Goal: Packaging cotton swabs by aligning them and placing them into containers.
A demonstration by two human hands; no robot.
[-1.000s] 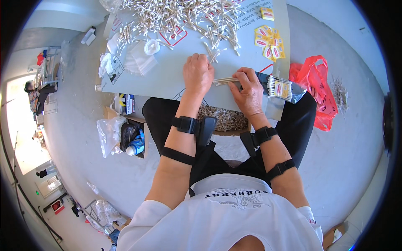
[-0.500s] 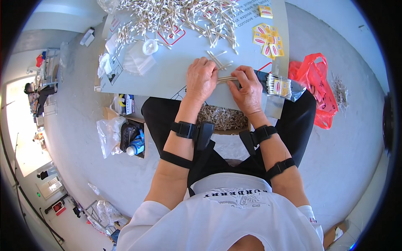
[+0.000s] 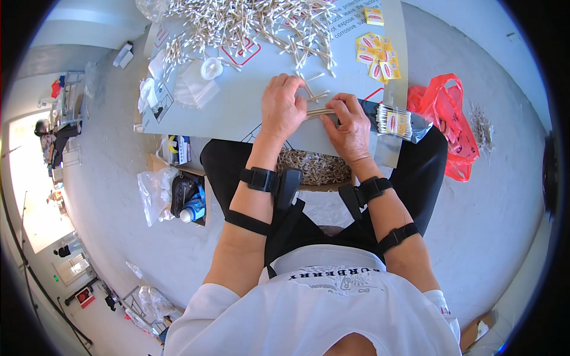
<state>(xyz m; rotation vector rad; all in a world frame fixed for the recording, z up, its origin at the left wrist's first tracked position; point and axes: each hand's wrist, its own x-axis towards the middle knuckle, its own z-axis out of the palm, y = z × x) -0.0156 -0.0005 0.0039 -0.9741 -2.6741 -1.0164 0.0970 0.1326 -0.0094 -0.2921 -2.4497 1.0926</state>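
A small bundle of cotton swabs [image 3: 319, 112] lies crosswise between my hands, just above the table's near edge. My left hand [image 3: 281, 108] closes around its left end, with the fingertips curled beside a few loose swabs [image 3: 316, 86]. At the other end, my right hand [image 3: 349, 126] grips the bundle between thumb and fingers. To the right of that hand, a filled packet of swabs [image 3: 393, 121] with a yellow label rests on a dark strip. The bundle's ends are hidden by my fingers.
A large heap of swabs [image 3: 237, 26] covers the far table. Clear bags [image 3: 196, 89], a round white lid [image 3: 211, 68] and yellow labels [image 3: 378, 56] lie around it. A red plastic bag [image 3: 446, 118] hangs at the right. Below the table edge sits a box of swabs [image 3: 313, 168].
My left hand has shifted slightly away from me, and its fingers have opened a little near the loose swabs. The right hand stays nearly still at the bundle.
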